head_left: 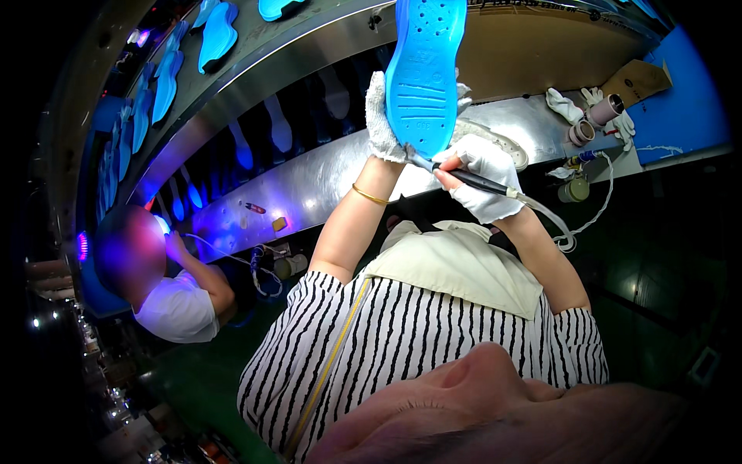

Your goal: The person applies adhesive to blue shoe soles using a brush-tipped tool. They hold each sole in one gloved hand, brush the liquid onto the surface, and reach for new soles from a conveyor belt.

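Observation:
In my left hand [382, 120], gloved in white knit, a bright blue shoe sole [423, 89] is held up, its face with grooves and small holes toward me. The fingers wrap behind it, with fingertips showing at its right edge. My right hand [490, 179], in a white glove with bare fingertips, grips a black-handled brush [475, 180] like a pen. A clear hose [553, 219] runs from the handle's rear end. The brush's grey tip is at the sole's lower end, near my left wrist; whether it touches the sole I cannot tell.
A metal ledge [325, 164] runs before me, with a pale sole-shaped piece [495, 141] on it. Blue soles [218, 37] lie on the curved belt at upper left. Gloves [564, 105] and cups [605, 110] stand at right. Another person [182, 305] works at left.

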`<state>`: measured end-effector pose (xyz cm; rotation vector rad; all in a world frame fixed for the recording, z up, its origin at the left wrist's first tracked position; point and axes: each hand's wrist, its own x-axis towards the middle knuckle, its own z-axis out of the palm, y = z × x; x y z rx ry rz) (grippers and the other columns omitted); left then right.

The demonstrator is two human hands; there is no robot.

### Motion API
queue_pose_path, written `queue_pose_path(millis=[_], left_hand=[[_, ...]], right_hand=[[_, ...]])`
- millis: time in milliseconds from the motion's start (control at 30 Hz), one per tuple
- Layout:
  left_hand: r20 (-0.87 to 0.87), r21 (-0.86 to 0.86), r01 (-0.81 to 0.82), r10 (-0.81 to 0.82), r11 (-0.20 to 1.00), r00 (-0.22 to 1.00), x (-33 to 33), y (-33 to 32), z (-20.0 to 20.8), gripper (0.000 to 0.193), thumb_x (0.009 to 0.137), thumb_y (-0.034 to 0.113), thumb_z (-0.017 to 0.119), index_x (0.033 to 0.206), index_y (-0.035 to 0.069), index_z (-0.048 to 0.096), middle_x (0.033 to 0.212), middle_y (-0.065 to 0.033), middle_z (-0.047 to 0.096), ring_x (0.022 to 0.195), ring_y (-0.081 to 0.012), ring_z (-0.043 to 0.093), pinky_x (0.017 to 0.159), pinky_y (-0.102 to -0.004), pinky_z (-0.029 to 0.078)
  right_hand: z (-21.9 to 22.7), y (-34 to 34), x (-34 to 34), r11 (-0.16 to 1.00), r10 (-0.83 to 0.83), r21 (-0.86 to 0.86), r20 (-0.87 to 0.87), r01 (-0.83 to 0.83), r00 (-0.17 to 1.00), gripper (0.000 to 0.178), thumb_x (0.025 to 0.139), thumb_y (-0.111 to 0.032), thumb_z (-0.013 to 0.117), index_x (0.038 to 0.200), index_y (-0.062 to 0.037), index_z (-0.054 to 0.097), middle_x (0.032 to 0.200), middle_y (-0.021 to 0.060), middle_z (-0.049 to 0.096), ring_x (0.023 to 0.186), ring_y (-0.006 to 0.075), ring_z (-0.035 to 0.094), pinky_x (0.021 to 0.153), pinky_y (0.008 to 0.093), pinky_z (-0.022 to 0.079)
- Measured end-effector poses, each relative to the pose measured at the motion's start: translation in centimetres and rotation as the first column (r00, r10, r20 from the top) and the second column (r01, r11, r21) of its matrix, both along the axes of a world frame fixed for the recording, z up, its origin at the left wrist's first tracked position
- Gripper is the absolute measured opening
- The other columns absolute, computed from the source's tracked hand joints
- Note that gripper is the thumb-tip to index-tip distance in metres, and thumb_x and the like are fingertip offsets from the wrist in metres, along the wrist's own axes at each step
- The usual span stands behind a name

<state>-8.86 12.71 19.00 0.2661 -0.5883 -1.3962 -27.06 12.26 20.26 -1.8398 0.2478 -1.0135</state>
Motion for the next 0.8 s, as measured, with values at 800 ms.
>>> queue_pose_path(millis=[800], left_hand=[[-0.181,0.056,0.070,-0.059,0.996,0.982,-2.0,1.3,-2.0,0.084,0.087,0.063,0.042,0.144,0.001,0.036,0.138,-0.0241,0.049,0.120,-0.0385,0.054,0.104,-0.0490,0.044]], right_hand=[[2.8,-0.8,2.4,0.906,-0.049,-0.415,0.097,0.085,0.994,0.017,0.067,0.003,0.073,0.079,-0.0043,0.063,0.082,0.0124,0.063,0.071,0.0294,0.062,0.066,0.0338,0.050]])
